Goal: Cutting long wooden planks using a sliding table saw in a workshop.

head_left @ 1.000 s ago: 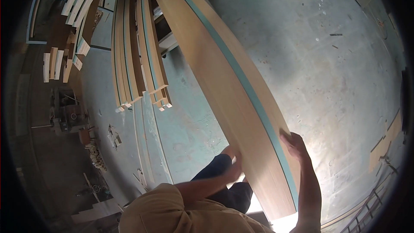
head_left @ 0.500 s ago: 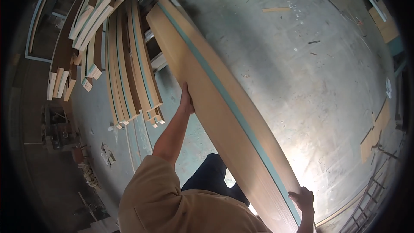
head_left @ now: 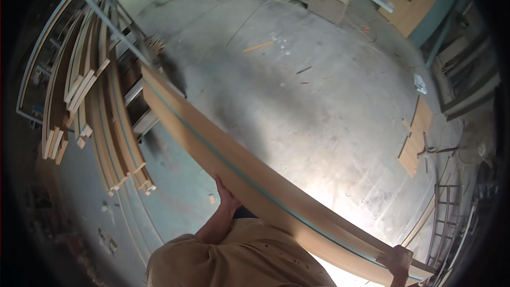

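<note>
A long, slightly curved wooden panel point(head_left: 241, 167) with a green stripe along its length slants across the view, from the rack at upper left to the lower right. My left hand point(head_left: 229, 197) grips its near edge around the middle; the thumb side shows and the other fingers are hidden behind the wood. Close to the panel's right end, my right hand point(head_left: 398, 259) is wrapped over the far edge.
At left, several similar curved planks point(head_left: 114, 127) lie stacked on a metal rack point(head_left: 114, 24). Wood scraps point(head_left: 258, 47) lie on the concrete floor point(head_left: 329, 111). Flat wooden pieces point(head_left: 416, 138) and a ladder-like metal frame point(head_left: 443, 218) are at the right.
The panel has turned closer to crosswise, its right end swinging right with my right hand. My head view has shifted, so the rack appears farther left and lower.
</note>
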